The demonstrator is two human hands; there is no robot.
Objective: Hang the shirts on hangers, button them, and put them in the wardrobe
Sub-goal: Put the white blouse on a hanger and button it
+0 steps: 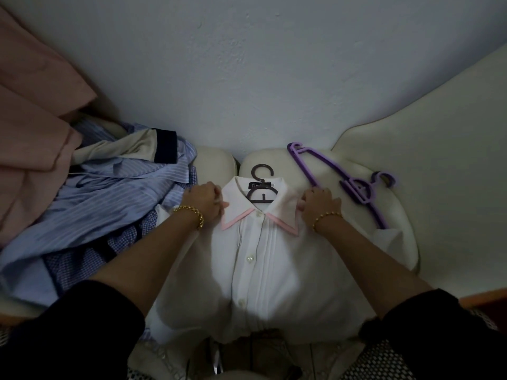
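Blue shirts (109, 193) are piled far left. My left grip (205, 200) pinches the collar of the white shirt (274, 270), which lies on its dark hanger (262, 185) on the cushion (288, 165). My right grip (318, 204) pinches the collar's other side, with purple hangers (354, 185) just beside it.

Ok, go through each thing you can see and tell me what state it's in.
white shirt: on a hanger, lying flat, front buttoned shut.
dark hanger: inside the shirt, hook out past the collar.
purple hangers: bare, lying on the cushion.
blue striped shirts: heaped, not hung.
left grip: pinching the collar.
right grip: pinching the collar.
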